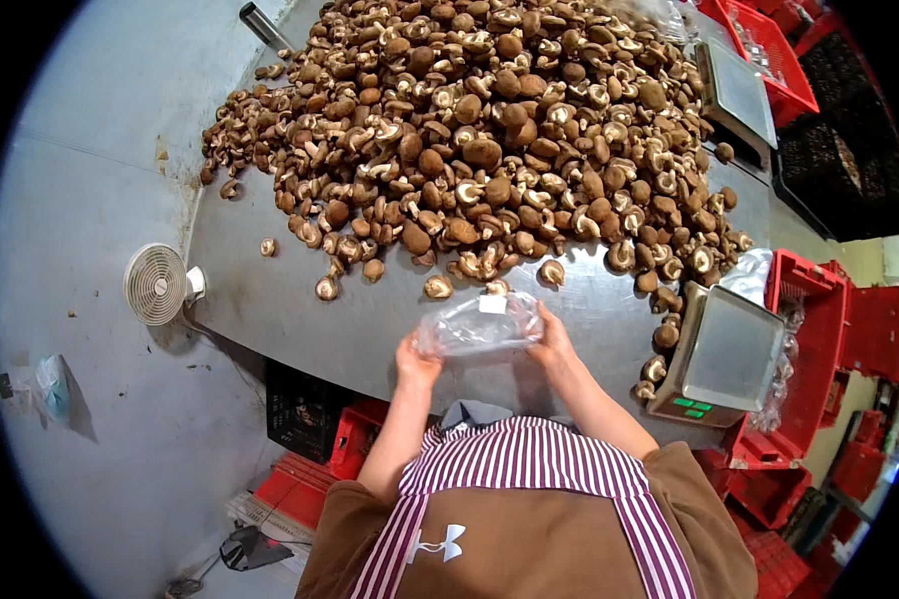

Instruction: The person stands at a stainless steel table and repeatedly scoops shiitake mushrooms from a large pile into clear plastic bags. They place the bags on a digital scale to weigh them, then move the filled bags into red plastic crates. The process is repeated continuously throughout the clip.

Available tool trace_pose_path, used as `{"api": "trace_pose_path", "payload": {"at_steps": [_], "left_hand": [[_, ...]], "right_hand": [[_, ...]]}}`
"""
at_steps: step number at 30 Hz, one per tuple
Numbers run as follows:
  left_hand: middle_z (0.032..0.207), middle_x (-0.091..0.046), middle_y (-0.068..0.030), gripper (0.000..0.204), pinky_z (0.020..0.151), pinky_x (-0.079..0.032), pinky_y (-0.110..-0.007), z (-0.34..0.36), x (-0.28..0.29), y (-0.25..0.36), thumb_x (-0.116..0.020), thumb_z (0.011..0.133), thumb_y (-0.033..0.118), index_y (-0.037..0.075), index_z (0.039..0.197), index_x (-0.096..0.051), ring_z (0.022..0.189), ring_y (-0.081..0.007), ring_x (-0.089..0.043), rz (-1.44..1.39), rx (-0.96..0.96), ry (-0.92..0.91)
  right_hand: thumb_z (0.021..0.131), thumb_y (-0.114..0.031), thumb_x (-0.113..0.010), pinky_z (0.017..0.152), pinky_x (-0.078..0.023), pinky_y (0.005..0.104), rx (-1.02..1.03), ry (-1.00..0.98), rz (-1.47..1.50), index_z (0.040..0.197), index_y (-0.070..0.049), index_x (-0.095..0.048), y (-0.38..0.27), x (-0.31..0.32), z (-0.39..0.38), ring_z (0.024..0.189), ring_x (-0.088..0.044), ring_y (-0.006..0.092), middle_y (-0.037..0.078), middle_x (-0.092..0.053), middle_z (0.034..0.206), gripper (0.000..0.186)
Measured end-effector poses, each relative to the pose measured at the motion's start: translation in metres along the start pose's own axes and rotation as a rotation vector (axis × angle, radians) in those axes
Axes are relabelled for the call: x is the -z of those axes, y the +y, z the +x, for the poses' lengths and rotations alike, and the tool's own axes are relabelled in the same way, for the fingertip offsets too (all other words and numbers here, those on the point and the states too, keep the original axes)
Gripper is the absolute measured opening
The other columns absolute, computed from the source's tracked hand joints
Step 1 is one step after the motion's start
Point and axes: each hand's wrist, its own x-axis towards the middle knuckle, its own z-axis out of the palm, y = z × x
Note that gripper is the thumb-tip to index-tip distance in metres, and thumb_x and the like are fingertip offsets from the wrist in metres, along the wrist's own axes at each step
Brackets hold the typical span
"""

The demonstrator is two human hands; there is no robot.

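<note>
Between my two hands, a clear plastic bag (474, 331) with a small white label is held stretched above the near part of the metal table (360, 329). My left hand (419, 357) is closed on its left end, and my right hand (550, 337) grips the right end. No mushrooms can be made out inside the bag. Just beyond it rises a large heap of brown shiitake mushrooms (479, 150), with a few loose ones along its near edge, such as one mushroom (438, 287) close to the bag.
At the right stands a digital scale (727, 344) with a lit green display; a second scale (737, 95) is farther back. Beyond the near scale is a red crate (814, 339) holding clear packages. A white fan (157, 285) sits by the left wall.
</note>
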Motion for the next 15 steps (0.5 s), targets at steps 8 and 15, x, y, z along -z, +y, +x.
{"api": "trace_pose_path", "payload": {"at_steps": [8,15], "left_hand": [[0.111,-0.06,-0.0102,0.075,0.059,-0.047,-0.028,0.067,-0.171,0.089,-0.057,0.085,0.068,0.004,0.125,-0.053,0.083,-0.0199,-0.062,0.677,-0.312,0.054],[0.132,-0.053,-0.0127,0.073,0.061,-0.047,-0.025,0.019,-0.169,0.025,-0.057,0.092,0.054,0.009,0.146,-0.036,0.084,-0.0122,-0.058,1.003,-0.149,-0.218]], "right_hand": [[0.089,-0.051,-0.063,0.097,-0.045,0.0495,0.026,0.033,0.099,0.123,-0.011,-0.056,-0.005,-0.104,0.038,0.113,-0.057,0.0314,0.01,-0.062,0.12,0.053],[0.09,-0.053,-0.062,0.082,-0.055,0.0312,0.313,-0.051,-0.259,0.128,-0.01,-0.053,-0.064,-0.077,0.0,0.095,-0.064,0.0188,0.005,-0.062,0.117,0.059]]}}
